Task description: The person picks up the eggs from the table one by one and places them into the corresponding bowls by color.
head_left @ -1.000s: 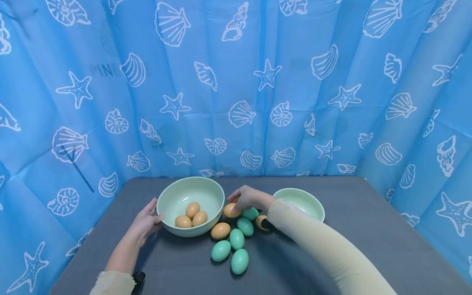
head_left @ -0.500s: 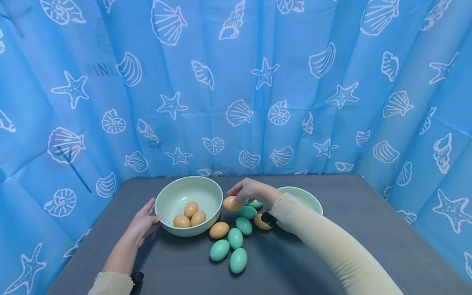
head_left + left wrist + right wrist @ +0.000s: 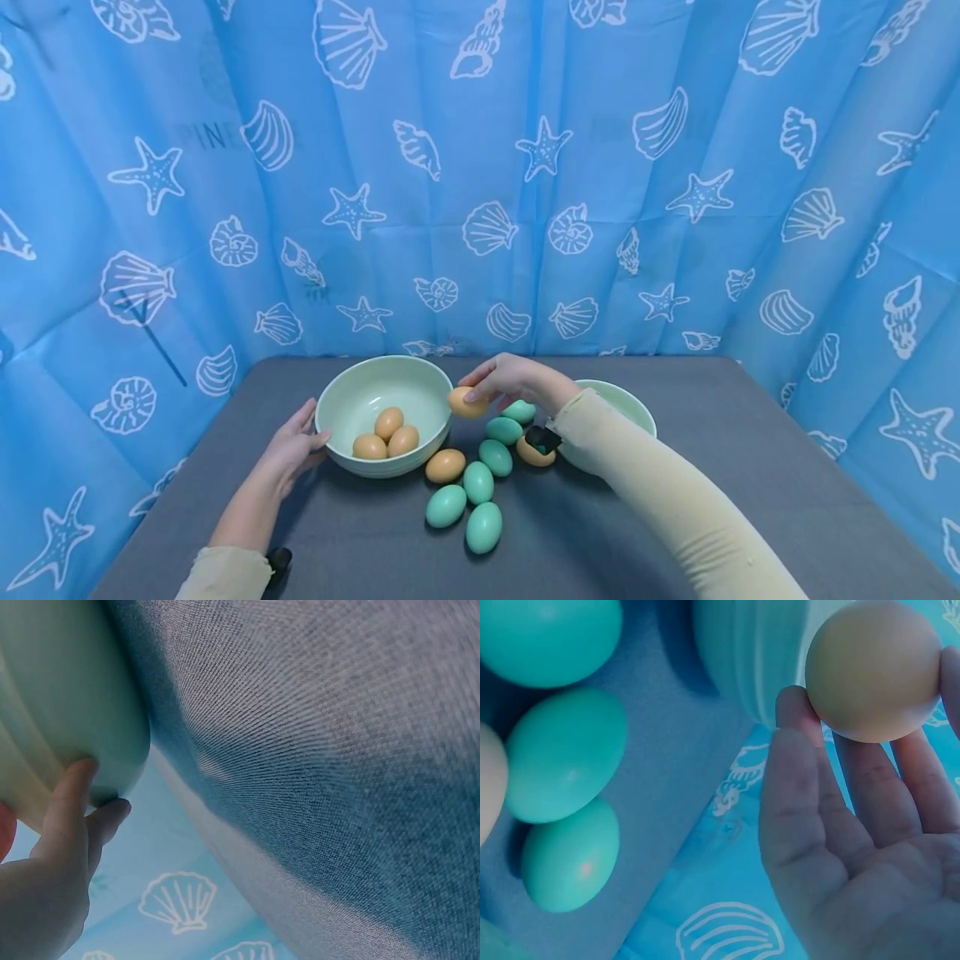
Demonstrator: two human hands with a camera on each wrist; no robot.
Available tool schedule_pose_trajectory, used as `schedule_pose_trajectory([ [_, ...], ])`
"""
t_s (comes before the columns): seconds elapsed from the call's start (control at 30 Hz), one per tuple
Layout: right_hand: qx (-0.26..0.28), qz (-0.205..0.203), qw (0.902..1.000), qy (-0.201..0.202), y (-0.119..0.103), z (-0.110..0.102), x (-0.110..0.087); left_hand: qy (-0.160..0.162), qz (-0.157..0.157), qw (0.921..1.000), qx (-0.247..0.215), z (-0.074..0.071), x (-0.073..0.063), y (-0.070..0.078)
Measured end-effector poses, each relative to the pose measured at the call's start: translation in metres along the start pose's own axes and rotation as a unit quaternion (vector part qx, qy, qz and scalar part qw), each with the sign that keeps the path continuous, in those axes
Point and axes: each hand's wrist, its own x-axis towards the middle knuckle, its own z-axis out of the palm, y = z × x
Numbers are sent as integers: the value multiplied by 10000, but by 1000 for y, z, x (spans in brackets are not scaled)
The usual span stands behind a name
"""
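A large pale green bowl [image 3: 422, 396] stands on the left, with three brown eggs [image 3: 387, 423] lying in it. My left hand [image 3: 288, 454] holds its left side, thumb at the rim and fingers along the outer wall; the left wrist view shows the fingertips on the bowl's wall [image 3: 82, 682]. Close beside the bowl's right rim, my right hand [image 3: 513, 379] pinches a brown egg [image 3: 467, 402] between thumb and fingers. In the right wrist view this egg [image 3: 874, 671] is raised above the table. Below it another brown egg [image 3: 446, 467] lies against the bowl's foot.
Several green eggs [image 3: 478, 483] run in a loose line across the table middle. One brown egg [image 3: 536, 451] lies partly under the right wrist's camera. A second pale green bowl [image 3: 624, 402] is partly hidden behind the right forearm. A blue shell-print curtain [image 3: 480, 167] borders the grey table [image 3: 720, 417].
My right hand has lifted the brown egg off the table and brought it up to the large bowl's right rim. The left hand has stayed on the bowl.
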Motion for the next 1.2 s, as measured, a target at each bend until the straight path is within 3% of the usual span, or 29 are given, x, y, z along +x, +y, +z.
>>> schedule_pose_trajectory([
  [0.8,943,89,9911,-939,-23,21,18,94,37,9999,-20,1,-1,-1],
  [1.2,1105,207,9841,-1378,-35,35,30,103,97,9999,-48,0,-1,-2],
])
